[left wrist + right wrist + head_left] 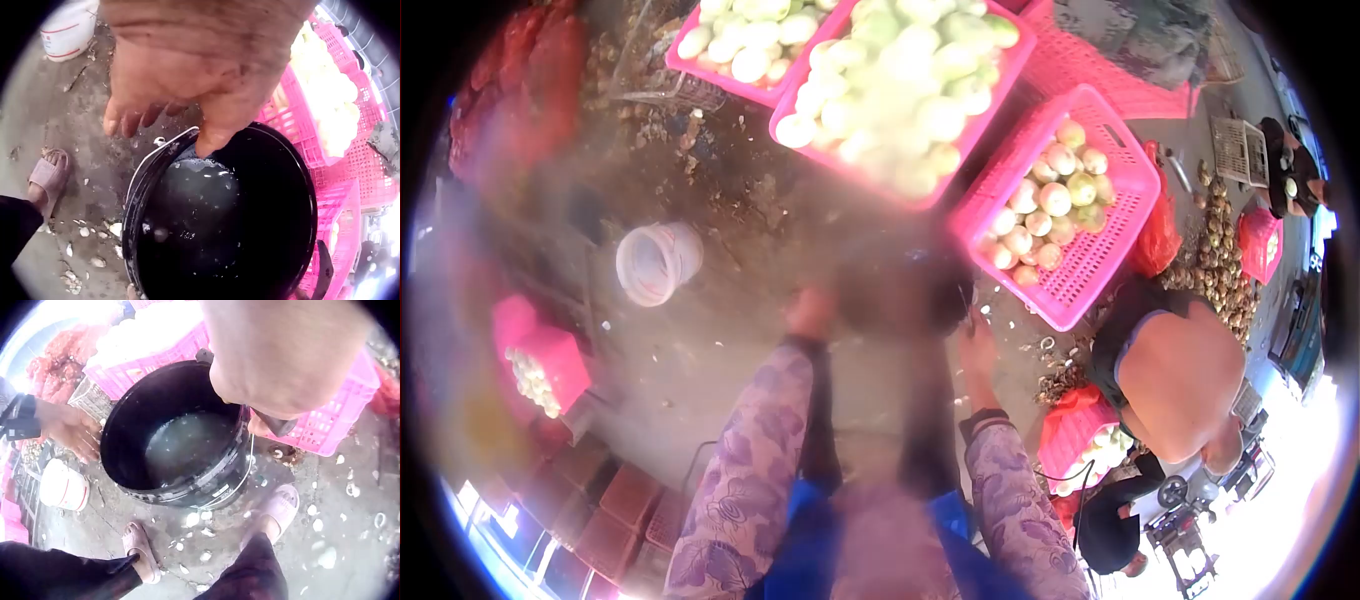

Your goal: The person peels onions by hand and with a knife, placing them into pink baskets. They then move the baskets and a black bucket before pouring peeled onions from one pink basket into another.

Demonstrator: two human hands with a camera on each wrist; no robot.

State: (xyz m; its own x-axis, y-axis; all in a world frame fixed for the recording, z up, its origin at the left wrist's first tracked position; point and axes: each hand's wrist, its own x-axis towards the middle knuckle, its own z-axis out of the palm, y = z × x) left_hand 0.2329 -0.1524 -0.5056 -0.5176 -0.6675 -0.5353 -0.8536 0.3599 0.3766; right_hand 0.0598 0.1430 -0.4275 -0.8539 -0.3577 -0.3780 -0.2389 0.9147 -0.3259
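A black bucket with cloudy water stands between the person's feet; in the head view it is a dark blur. My left hand is at the bucket's rim, with its fingers extended outside and its thumb overlapping the rim in the left wrist view. It holds nothing visible. On the opposite side, my right hand is close to the rim, its fingers curled round a dark, flat, blade-like tool. Most of that tool is hidden under the hand. A wire handle hangs down the bucket's outside.
Pink crates of peeled onions stand ahead, and another pink crate is to the right. A white bucket stands to the left. Peel scraps litter the floor around the sandals. Another person bends at the right.
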